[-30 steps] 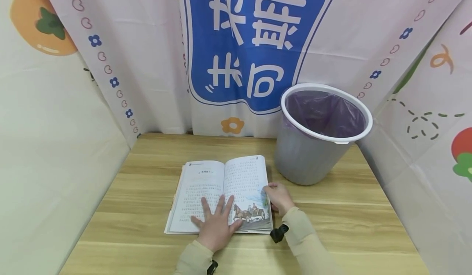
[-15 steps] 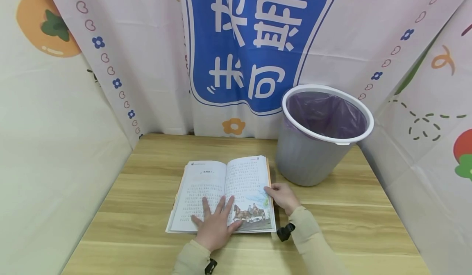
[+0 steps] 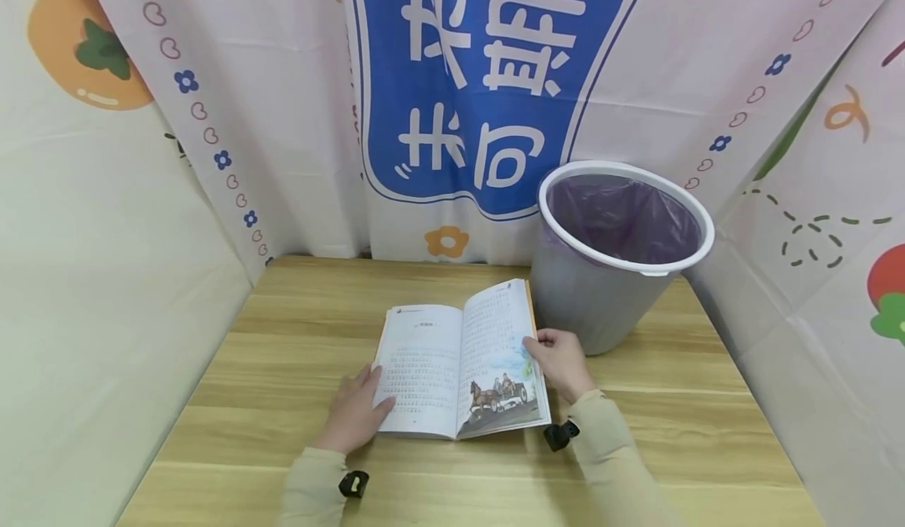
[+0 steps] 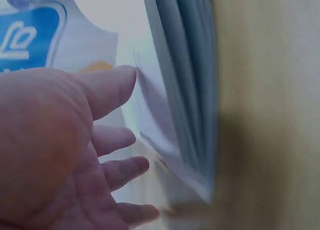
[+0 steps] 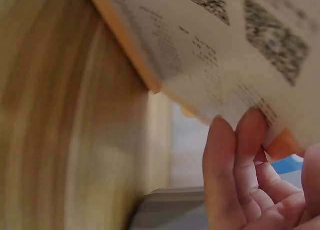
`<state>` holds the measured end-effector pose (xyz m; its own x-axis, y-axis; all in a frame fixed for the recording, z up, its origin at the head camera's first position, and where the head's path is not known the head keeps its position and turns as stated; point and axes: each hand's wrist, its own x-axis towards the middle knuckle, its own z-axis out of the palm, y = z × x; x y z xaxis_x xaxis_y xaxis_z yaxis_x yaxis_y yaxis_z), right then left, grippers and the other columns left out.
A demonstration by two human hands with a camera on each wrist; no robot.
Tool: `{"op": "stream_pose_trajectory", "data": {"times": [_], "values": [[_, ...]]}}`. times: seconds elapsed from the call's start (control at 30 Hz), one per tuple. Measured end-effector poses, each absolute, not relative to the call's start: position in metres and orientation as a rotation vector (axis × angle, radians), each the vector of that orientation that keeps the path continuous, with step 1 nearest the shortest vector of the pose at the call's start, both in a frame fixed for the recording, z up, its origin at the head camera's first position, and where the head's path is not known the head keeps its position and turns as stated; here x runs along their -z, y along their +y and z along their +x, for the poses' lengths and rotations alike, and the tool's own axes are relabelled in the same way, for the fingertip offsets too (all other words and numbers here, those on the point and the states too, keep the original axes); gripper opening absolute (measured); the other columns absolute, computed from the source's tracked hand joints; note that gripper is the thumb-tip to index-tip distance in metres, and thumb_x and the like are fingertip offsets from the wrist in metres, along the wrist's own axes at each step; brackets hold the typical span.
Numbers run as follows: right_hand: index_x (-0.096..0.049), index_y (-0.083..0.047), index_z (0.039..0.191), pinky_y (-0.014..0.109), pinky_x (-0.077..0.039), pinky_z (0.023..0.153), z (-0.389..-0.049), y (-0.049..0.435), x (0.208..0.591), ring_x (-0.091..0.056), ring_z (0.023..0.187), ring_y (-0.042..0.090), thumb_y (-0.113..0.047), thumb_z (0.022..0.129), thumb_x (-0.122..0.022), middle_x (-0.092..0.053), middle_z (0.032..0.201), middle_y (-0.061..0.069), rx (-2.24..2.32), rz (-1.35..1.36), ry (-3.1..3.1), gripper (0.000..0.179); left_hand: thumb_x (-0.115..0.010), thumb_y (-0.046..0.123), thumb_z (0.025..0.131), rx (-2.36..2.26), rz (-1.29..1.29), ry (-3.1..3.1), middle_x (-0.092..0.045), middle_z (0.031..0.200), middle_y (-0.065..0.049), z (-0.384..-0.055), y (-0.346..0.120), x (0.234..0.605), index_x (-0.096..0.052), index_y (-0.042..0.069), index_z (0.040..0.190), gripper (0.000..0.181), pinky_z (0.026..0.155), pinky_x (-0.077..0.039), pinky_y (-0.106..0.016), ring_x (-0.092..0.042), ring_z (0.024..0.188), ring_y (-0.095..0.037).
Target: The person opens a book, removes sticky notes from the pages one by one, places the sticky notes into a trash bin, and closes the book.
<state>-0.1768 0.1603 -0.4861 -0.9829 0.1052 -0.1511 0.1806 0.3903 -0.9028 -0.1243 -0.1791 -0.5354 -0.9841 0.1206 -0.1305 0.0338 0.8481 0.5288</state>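
An open book [image 3: 424,370] with printed text and a picture of a horse and cart on its right page is tilted up at its right side over the wooden table. My right hand [image 3: 562,358] pinches its right edge, thumb on the page. In the right wrist view, the fingers [image 5: 220,160] lie against the back cover [image 5: 200,55], which bears printed codes. At the book's left edge is my left hand [image 3: 352,413]. Its thumb [image 4: 112,87] meets the page edge in the left wrist view, and the other fingers extend loosely beside the book.
A grey waste bin [image 3: 587,299] with a white rim and purple liner stands just beyond the book's right side. The wooden table [image 3: 283,323] ends at a printed curtain [image 3: 311,158] behind, with cloth walls on both sides.
My left hand has left the pages and moved to the book's left edge. The book has shifted right, its right side raised by my right hand.
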Motion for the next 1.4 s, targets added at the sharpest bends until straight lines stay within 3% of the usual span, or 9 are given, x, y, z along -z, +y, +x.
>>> {"op": "stream_pose_trajectory", "data": {"times": [0.2, 0.4, 0.63, 0.8, 0.93, 1.07, 1.17, 1.27, 1.4], "values": [[-0.073, -0.001, 0.100, 0.029, -0.047, 0.060, -0.180, 0.142, 0.465, -0.057, 0.068, 0.017, -0.020, 0.091, -0.069, -0.069, 0.080, 0.007, 1.693, 0.225, 2.568, 0.021, -0.057, 0.026, 0.100, -0.835, 0.106, 2.824, -0.023, 0.155, -0.032, -0.125, -0.190, 0.544, -0.035, -0.009, 0.148, 0.063, 0.106, -0.004, -0.076, -0.003, 0.138, -0.064], [-0.072, 0.001, 0.113, 0.034, -0.057, 0.054, -0.189, 0.116, 0.450, -0.066, 0.064, 0.019, -0.016, 0.092, -0.065, -0.072, 0.086, 0.011, 1.756, 0.088, 2.468, 0.028, -0.059, 0.026, 0.099, -0.835, 0.112, 2.826, -0.025, 0.156, -0.030, -0.125, -0.192, 0.544, -0.036, -0.009, 0.148, 0.064, 0.107, -0.004, -0.075, -0.003, 0.138, -0.063], [-0.062, 0.005, 0.128, 0.035, -0.059, 0.052, -0.203, 0.071, 0.438, -0.068, 0.056, 0.022, -0.015, 0.091, -0.060, -0.072, 0.093, 0.018, 1.674, -0.022, 2.414, 0.042, -0.061, 0.026, 0.098, -0.855, 0.122, 2.833, -0.027, 0.155, -0.029, -0.126, -0.195, 0.544, -0.037, -0.009, 0.147, 0.065, 0.109, -0.004, -0.074, -0.004, 0.139, -0.062], [-0.060, -0.004, 0.135, 0.032, -0.058, 0.053, -0.205, 0.037, 0.433, -0.065, 0.056, 0.017, -0.026, 0.090, -0.063, -0.071, 0.086, 0.012, 1.470, 0.024, 2.503, 0.050, -0.059, 0.022, 0.099, -0.913, 0.117, 2.807, -0.026, 0.157, -0.026, -0.126, -0.200, 0.548, -0.037, -0.008, 0.148, 0.061, 0.109, -0.001, -0.073, 0.000, 0.139, -0.062], [-0.058, -0.015, 0.140, 0.032, -0.056, 0.058, -0.201, 0.015, 0.437, -0.065, 0.068, 0.017, -0.053, 0.091, -0.063, -0.071, 0.098, 0.009, 1.259, 0.016, 2.600, 0.062, -0.050, 0.019, 0.104, -1.011, 0.146, 2.790, -0.029, 0.156, -0.025, -0.128, -0.207, 0.551, -0.040, -0.007, 0.146, 0.050, 0.108, 0.000, -0.074, 0.002, 0.140, -0.061], [-0.057, -0.019, 0.141, 0.038, -0.055, 0.080, -0.197, 0.001, 0.457, -0.064, 0.102, 0.023, -0.069, 0.090, -0.054, -0.064, 0.127, 0.010, 1.127, -0.108, 2.669, 0.072, -0.035, 0.018, 0.108, -1.109, 0.139, 2.726, -0.029, 0.156, -0.024, -0.132, -0.216, 0.548, -0.043, -0.007, 0.144, 0.045, 0.108, 0.000, -0.073, 0.004, 0.140, -0.060], [-0.060, -0.024, 0.138, 0.048, -0.046, 0.095, -0.194, -0.003, 0.484, -0.052, 0.118, 0.030, -0.065, 0.092, -0.055, -0.056, 0.136, 0.012, 0.947, -0.221, 2.745, 0.062, -0.029, 0.022, 0.110, -1.128, 0.067, 2.660, -0.027, 0.158, -0.021, -0.135, -0.222, 0.543, -0.042, -0.005, 0.146, 0.047, 0.108, -0.001, -0.072, 0.004, 0.142, -0.055], [-0.061, -0.031, 0.137, 0.054, -0.040, 0.094, -0.189, -0.002, 0.509, -0.045, 0.117, 0.033, -0.056, 0.092, -0.062, -0.048, 0.135, 0.013, 0.701, -0.278, 2.829, 0.052, -0.030, 0.027, 0.110, -1.114, 0.037, 2.639, -0.027, 0.158, -0.020, -0.138, -0.224, 0.540, -0.047, -0.003, 0.143, 0.048, 0.109, -0.001, -0.070, 0.003, 0.144, -0.053], [-0.058, -0.035, 0.139, 0.057, -0.037, 0.094, -0.185, 0.000, 0.532, -0.038, 0.121, 0.035, -0.051, 0.089, -0.068, -0.039, 0.141, 0.012, 0.529, -0.274, 2.913, 0.054, -0.040, 0.032, 0.107, -1.019, 0.060, 2.692, -0.028, 0.157, -0.021, -0.140, -0.221, 0.543, -0.046, -0.002, 0.145, 0.051, 0.109, -0.003, -0.071, 0.001, 0.143, -0.055]]}}
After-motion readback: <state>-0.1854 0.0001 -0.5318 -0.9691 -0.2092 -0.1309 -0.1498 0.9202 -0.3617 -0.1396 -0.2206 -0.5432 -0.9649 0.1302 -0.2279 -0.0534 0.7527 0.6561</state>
